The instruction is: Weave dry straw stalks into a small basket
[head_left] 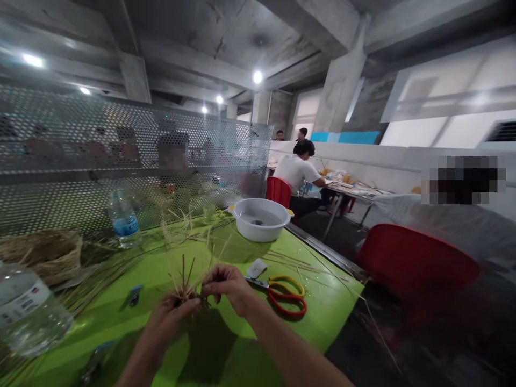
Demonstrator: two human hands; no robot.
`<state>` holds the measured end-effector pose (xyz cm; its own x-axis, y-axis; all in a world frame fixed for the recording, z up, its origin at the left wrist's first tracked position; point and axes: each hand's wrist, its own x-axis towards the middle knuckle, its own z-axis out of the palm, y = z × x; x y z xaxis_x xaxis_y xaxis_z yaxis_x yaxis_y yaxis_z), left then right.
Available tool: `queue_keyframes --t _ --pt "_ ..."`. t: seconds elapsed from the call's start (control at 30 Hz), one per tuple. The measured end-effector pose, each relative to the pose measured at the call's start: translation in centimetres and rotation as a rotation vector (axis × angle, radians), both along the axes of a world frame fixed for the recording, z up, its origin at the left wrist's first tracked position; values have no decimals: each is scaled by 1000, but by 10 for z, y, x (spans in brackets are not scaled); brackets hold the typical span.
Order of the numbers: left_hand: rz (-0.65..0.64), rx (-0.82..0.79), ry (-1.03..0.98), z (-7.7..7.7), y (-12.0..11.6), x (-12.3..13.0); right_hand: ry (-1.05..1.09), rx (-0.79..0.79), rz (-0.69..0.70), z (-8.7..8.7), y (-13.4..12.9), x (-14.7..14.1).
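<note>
A small bundle of woven straw strips (184,290) with ends sticking up and outward is held above the green table. My left hand (173,317) is closed around its lower left side, thumb laid along the front. My right hand (223,282) pinches at the right side of the bundle, thumb and fingertips together on a thin strip. Just right of my right hand lie scissors (282,293) with one yellow and one red handle. A small white piece (257,267) rests near the blades.
Behind my hands stands a white basin (261,219) with water. At left are a woven basket (44,252), a large bottle (28,312), a smaller bottle (124,223) and loose straws. A person sits beyond a red chair (415,258) at right.
</note>
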<state>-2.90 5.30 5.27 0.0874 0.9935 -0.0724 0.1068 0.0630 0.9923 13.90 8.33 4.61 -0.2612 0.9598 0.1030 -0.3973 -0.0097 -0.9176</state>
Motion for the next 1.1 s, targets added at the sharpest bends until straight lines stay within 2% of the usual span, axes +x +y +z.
queue_keyframes --t 0.13,0.27,0.33,0.57,0.9,1.1 --pt "-49 48 85 -4 7 -4 -34 -39 -36 -6 4 -3" --pt "-89 45 100 -1 11 -4 -80 -31 -72 -13 7 -8" --pt "-76 63 92 0 11 -3 -88 -12 -77 -15 6 -9" --pt "-167 86 -57 -7 5 -1 -67 2 -105 -13 1 -8" --pt "-86 4 -246 -5 -1 2 -48 11 -27 -9 -3 -2" --pt "-16 -54 -310 -9 -1 5 -90 10 -51 -7 -6 -2"
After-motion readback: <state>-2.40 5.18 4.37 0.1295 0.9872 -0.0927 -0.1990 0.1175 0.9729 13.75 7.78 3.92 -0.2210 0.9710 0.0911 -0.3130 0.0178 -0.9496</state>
